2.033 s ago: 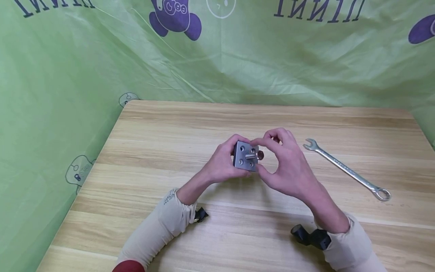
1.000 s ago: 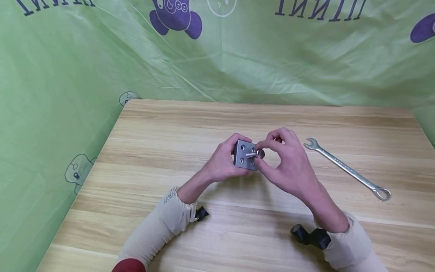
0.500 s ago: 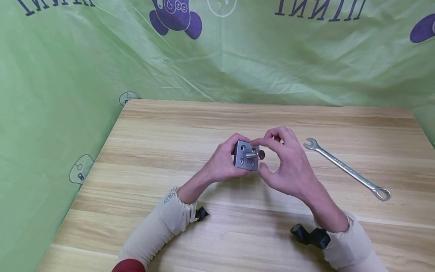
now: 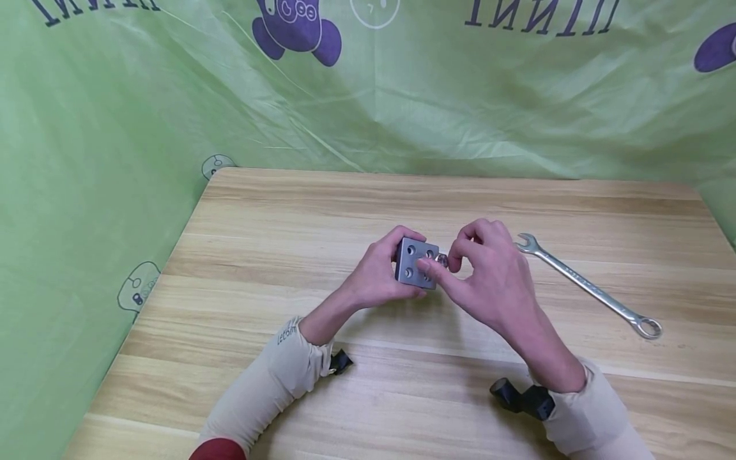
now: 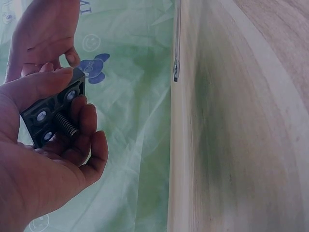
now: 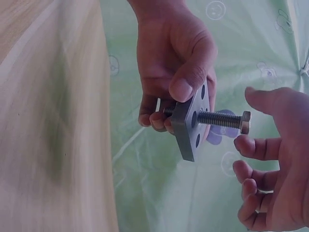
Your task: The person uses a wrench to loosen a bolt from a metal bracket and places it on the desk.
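My left hand point(image 4: 376, 271) grips a square grey metal block point(image 4: 407, 259) by its edges, above the table. Several holes sit around the block's centre. A hex-head bolt point(image 6: 222, 120) runs through the middle; its head and a long stretch of thread stand out on the right side. The bolt's threaded end point(image 5: 66, 124) pokes out of the other face in the left wrist view. Around the bolt head, my right hand point(image 4: 494, 281) has its thumb and bent index finger spread on either side. In the right wrist view the thumb is clear of the head; the index fingertip is close by.
A combination wrench point(image 4: 586, 285) lies slantwise on the wooden table point(image 4: 276, 211), right of my right hand. A green printed curtain point(image 4: 374, 115) hangs behind and to the left of the table. Dark wrist cameras point(image 4: 522, 397) sit at both sleeves.
My right thumb and index finger pinched the bolt head a second ago, then spread apart. Now the thumb has swung leftward past the head and the index finger is drawn back right. The left hand is still.
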`<state>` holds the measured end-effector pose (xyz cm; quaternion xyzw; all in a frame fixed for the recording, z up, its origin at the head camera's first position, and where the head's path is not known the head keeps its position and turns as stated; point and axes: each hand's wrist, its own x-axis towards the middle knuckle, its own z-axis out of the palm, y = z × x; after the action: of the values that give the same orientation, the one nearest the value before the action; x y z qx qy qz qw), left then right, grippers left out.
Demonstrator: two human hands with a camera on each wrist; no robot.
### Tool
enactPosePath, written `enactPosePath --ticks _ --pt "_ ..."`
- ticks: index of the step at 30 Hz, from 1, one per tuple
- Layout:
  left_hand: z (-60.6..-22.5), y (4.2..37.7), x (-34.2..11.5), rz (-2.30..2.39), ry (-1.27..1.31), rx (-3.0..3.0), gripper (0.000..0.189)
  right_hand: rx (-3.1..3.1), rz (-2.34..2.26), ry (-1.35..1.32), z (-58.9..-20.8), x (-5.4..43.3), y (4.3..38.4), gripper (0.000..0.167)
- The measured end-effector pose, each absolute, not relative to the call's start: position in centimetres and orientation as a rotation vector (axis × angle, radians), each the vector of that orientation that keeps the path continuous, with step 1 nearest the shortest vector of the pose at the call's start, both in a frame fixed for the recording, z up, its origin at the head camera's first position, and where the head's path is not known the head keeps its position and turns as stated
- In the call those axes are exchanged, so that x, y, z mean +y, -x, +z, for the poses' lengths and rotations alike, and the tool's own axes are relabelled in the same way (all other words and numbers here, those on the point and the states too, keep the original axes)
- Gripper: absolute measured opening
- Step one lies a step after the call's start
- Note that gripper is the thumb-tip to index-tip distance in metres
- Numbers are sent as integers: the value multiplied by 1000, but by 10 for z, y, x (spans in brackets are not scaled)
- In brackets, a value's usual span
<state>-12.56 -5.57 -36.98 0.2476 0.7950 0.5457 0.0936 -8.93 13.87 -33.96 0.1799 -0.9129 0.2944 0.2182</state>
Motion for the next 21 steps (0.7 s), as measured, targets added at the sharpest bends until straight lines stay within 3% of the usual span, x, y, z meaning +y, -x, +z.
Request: enactPosePath --ticks 6,17,21 --pt "-370 126 -56 1620 -732 2361 72 -2525 814 -512 -339 137 89 36" --pt "-371 126 -56 1628 -716 2346 71 -2472 920 -589 -337 138 89 12" --pt "-371 126 -56 1631 -713 2342 71 -2432 984 -653 -338 140 90 14"
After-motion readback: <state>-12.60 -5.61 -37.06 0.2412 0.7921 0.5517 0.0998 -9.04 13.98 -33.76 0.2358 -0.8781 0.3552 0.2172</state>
